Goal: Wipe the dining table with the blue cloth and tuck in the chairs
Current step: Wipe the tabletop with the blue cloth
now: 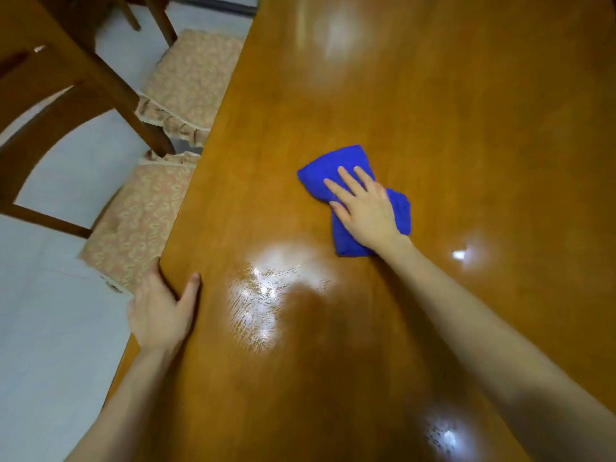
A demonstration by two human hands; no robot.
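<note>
The glossy brown dining table (433,111) fills most of the view. A folded blue cloth (336,166) lies on it near the middle, and my right hand (365,211) presses flat on it with straight fingers. My left hand (160,311) grips the table's left edge, thumb on top and fingers under the rim. Two wooden chairs stand along the left side, the nearer chair (140,211) and the farther chair (193,78), both with patterned seat cushions partly under the table edge.
A streaky wet patch (263,295) shines on the table between my hands. Pale floor (50,328) runs along the left. The curved wooden back (43,128) of the nearer chair stands out into that floor space.
</note>
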